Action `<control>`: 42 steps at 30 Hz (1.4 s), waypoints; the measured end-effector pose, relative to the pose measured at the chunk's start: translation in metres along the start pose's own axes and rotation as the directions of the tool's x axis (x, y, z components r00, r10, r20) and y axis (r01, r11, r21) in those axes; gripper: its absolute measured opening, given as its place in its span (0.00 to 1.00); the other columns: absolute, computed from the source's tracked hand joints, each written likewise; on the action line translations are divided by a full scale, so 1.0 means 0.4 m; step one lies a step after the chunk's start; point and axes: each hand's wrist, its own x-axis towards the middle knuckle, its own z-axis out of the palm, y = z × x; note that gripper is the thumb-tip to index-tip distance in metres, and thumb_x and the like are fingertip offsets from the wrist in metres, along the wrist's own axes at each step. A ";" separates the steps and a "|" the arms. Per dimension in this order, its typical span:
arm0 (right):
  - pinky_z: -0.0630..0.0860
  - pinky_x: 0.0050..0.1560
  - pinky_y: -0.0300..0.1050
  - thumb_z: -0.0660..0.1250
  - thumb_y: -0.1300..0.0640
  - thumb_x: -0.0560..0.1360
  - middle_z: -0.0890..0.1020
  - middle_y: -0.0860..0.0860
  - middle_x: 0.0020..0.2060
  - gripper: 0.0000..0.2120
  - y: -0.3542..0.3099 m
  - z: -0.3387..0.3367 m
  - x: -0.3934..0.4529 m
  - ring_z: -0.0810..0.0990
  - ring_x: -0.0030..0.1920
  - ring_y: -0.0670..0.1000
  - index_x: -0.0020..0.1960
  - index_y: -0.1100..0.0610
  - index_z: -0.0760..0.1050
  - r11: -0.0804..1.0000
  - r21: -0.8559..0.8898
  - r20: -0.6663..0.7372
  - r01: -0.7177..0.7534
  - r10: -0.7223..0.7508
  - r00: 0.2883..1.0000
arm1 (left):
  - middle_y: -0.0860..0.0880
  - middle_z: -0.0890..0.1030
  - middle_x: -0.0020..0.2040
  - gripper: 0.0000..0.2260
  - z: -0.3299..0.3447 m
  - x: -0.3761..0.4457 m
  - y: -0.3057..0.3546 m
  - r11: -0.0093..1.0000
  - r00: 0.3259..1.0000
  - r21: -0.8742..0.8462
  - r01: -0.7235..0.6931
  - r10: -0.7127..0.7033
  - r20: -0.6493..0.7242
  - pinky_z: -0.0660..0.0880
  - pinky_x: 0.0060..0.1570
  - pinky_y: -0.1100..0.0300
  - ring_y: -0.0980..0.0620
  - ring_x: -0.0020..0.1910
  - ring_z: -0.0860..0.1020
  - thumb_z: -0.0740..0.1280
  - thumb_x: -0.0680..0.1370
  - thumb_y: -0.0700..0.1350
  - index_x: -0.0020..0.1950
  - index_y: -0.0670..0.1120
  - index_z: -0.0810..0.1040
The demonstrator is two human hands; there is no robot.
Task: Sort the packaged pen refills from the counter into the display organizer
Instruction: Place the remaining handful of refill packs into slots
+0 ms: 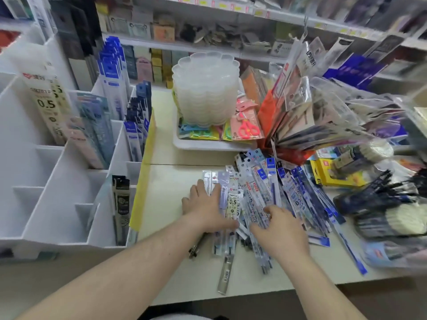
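A loose pile of packaged pen refills [261, 195] lies spread on the cream counter [171, 181], right of centre. My left hand [204, 206] lies flat on the pile's left edge, fingers straight and spread over the packs. My right hand [280, 229] rests on the pile's near right part with fingers bent down onto the packs; whether it grips any is unclear. The white display organizer [57, 172] stands at the left, with refill packs upright in its rear compartments and a black pack [121, 209] in a front one.
A white tray [208, 144] holding stacked clear plastic containers [205, 88] and packaged scissors sits behind the pile. Fanned hanging packages [323, 112] and a yellow box [335, 174] crowd the right. Shelves of stock line the back wall. A yellow strip edges the organizer.
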 end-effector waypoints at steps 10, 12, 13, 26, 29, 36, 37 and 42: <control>0.77 0.54 0.54 0.74 0.38 0.70 0.63 0.58 0.67 0.41 -0.062 0.121 0.032 0.78 0.59 0.61 0.73 0.51 0.57 0.998 -0.069 0.109 0.001 0.006 0.994 | 0.44 0.52 0.77 0.40 0.011 -0.007 -0.094 0.994 0.992 0.107 -0.031 0.044 -0.118 0.62 0.67 0.49 0.42 0.74 0.56 0.71 0.70 0.51 0.77 0.52 0.54; 0.76 0.54 0.53 0.74 0.41 0.70 0.63 0.57 0.66 0.39 -0.095 0.134 0.041 0.78 0.59 0.61 0.73 0.51 0.58 0.999 -0.014 0.113 0.035 -0.033 0.993 | 0.44 0.56 0.75 0.36 -0.002 -0.017 -0.132 0.998 0.990 0.070 -0.007 0.016 -0.139 0.65 0.65 0.51 0.42 0.72 0.58 0.70 0.70 0.47 0.75 0.50 0.58; 0.75 0.55 0.52 0.74 0.42 0.70 0.64 0.57 0.66 0.38 -0.111 0.140 0.043 0.77 0.59 0.61 0.73 0.51 0.59 0.998 0.019 0.107 0.054 -0.056 0.993 | 0.44 0.56 0.75 0.35 -0.006 -0.022 -0.148 0.999 0.990 0.051 0.011 -0.004 -0.140 0.66 0.64 0.52 0.42 0.72 0.59 0.70 0.71 0.46 0.75 0.50 0.58; 0.76 0.42 0.44 0.71 0.61 0.73 0.84 0.48 0.45 0.07 -0.117 0.110 0.064 0.83 0.47 0.48 0.48 0.51 0.79 0.680 0.726 0.159 -0.100 -0.025 0.987 | 0.42 0.62 0.69 0.35 -0.031 -0.052 -0.170 0.981 0.979 -0.146 0.129 -0.149 -0.138 0.70 0.58 0.50 0.40 0.67 0.62 0.67 0.70 0.43 0.74 0.48 0.55; 0.75 0.48 0.49 0.69 0.61 0.76 0.82 0.50 0.42 0.07 -0.093 0.088 0.063 0.81 0.46 0.52 0.43 0.50 0.76 0.646 0.745 0.177 -0.166 0.049 0.983 | 0.42 0.62 0.70 0.41 -0.035 -0.043 -0.151 0.977 0.978 -0.153 0.146 -0.167 -0.129 0.70 0.61 0.47 0.40 0.69 0.60 0.70 0.71 0.56 0.77 0.48 0.52; 0.72 0.43 0.45 0.66 0.61 0.78 0.84 0.60 0.48 0.04 -0.071 0.071 0.079 0.78 0.43 0.54 0.49 0.58 0.79 0.648 0.741 0.154 -0.176 0.091 0.984 | 0.43 0.63 0.71 0.51 -0.032 -0.009 -0.119 0.958 0.958 -0.196 0.207 -0.240 -0.157 0.70 0.60 0.45 0.42 0.70 0.61 0.69 0.65 0.73 0.77 0.48 0.54; 0.72 0.43 0.46 0.66 0.61 0.78 0.84 0.61 0.48 0.04 -0.070 0.069 0.082 0.78 0.42 0.53 0.50 0.58 0.80 0.651 0.742 0.143 -0.163 0.084 0.986 | 0.43 0.63 0.72 0.54 -0.030 -0.005 -0.112 0.956 0.954 -0.185 0.228 -0.257 -0.154 0.70 0.61 0.45 0.42 0.71 0.61 0.68 0.63 0.75 0.78 0.47 0.52; 0.69 0.40 0.45 0.64 0.59 0.78 0.78 0.52 0.35 0.08 -0.063 0.060 0.096 0.73 0.35 0.51 0.41 0.54 0.74 0.740 0.661 0.146 -0.124 0.035 0.989 | 0.42 0.64 0.69 0.59 -0.017 0.005 -0.086 0.971 0.960 0.013 0.239 -0.234 -0.155 0.70 0.58 0.47 0.42 0.67 0.64 0.72 0.61 0.74 0.79 0.47 0.47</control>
